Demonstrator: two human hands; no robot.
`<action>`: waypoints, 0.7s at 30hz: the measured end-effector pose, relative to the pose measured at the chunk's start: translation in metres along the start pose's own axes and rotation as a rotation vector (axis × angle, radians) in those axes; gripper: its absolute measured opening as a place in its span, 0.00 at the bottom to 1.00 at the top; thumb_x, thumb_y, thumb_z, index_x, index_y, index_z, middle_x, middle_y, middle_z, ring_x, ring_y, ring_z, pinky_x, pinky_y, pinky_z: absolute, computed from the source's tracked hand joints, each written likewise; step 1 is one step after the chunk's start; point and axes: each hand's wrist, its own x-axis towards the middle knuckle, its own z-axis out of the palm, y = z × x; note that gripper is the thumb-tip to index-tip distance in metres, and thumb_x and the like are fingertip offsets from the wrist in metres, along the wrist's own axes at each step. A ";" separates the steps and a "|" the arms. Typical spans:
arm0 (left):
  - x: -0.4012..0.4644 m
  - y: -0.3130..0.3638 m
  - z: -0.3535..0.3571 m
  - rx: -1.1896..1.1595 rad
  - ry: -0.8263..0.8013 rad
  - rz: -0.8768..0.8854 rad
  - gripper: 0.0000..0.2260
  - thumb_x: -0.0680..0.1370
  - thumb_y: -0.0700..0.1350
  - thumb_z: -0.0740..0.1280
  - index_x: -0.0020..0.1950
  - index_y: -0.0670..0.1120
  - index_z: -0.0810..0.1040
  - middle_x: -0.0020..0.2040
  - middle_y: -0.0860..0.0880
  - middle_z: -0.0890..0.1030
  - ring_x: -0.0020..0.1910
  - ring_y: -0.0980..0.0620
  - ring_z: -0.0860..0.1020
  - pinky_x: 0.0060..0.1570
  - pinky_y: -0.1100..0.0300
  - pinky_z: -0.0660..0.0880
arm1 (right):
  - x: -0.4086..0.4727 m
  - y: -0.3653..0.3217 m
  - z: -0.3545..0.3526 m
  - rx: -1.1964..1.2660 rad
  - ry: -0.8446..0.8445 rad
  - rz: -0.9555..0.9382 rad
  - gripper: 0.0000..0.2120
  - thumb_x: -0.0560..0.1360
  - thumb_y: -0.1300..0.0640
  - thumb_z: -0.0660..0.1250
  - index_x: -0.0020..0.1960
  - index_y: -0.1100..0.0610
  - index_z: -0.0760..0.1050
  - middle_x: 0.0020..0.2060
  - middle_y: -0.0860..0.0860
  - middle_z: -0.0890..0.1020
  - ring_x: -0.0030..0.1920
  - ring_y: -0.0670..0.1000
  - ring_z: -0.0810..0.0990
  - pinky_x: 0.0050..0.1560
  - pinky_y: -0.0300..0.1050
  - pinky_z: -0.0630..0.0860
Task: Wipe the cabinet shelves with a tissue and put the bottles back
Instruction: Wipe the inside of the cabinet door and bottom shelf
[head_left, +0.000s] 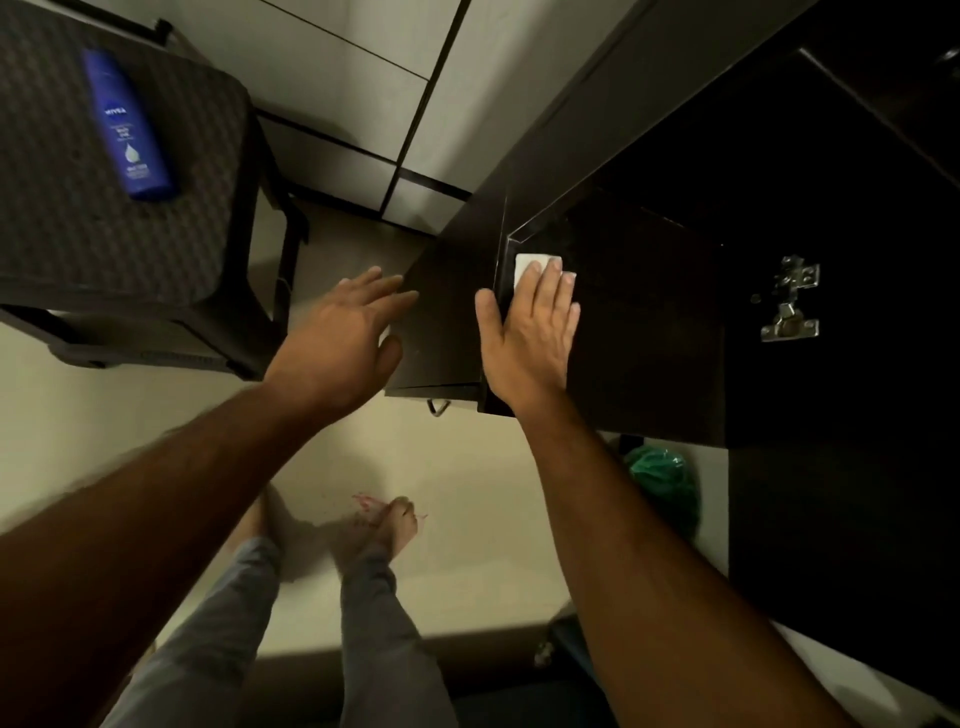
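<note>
A folded white tissue (529, 264) lies on the dark cabinet shelf (649, 322), near its left corner. My right hand (530, 332) presses flat on the tissue with straight fingers, covering most of it. My left hand (343, 332) is spread open beside the cabinet's outer left side panel (447, 312), its fingertips at the panel. A blue lotion bottle (127, 124) lies on its side on a dark plastic stool (156, 249) at the upper left.
The open cabinet door (841, 519) with a metal hinge (792, 299) stands at the right. A green bag (662, 480) sits on the floor below the cabinet. My bare feet (382, 530) stand on the pale floor. White wall panels rise behind.
</note>
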 end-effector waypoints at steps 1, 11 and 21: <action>0.000 0.001 0.001 -0.004 0.003 0.005 0.23 0.81 0.45 0.62 0.75 0.50 0.64 0.77 0.48 0.63 0.77 0.51 0.55 0.72 0.56 0.49 | 0.000 -0.004 0.001 -0.020 0.004 -0.023 0.42 0.76 0.32 0.35 0.79 0.59 0.41 0.79 0.57 0.42 0.78 0.56 0.38 0.77 0.54 0.39; -0.005 0.001 0.008 -0.004 -0.032 -0.019 0.22 0.81 0.45 0.61 0.76 0.51 0.63 0.77 0.49 0.62 0.77 0.51 0.54 0.73 0.55 0.49 | 0.012 0.006 0.000 -0.047 0.009 -0.101 0.36 0.80 0.35 0.40 0.80 0.55 0.42 0.79 0.54 0.42 0.78 0.54 0.38 0.77 0.55 0.40; 0.015 0.020 0.018 -0.002 0.013 -0.048 0.22 0.81 0.44 0.61 0.75 0.51 0.63 0.77 0.48 0.62 0.77 0.51 0.55 0.72 0.56 0.48 | 0.028 0.021 -0.003 -0.110 -0.005 -0.210 0.34 0.80 0.36 0.41 0.80 0.52 0.42 0.79 0.53 0.41 0.78 0.52 0.37 0.77 0.58 0.39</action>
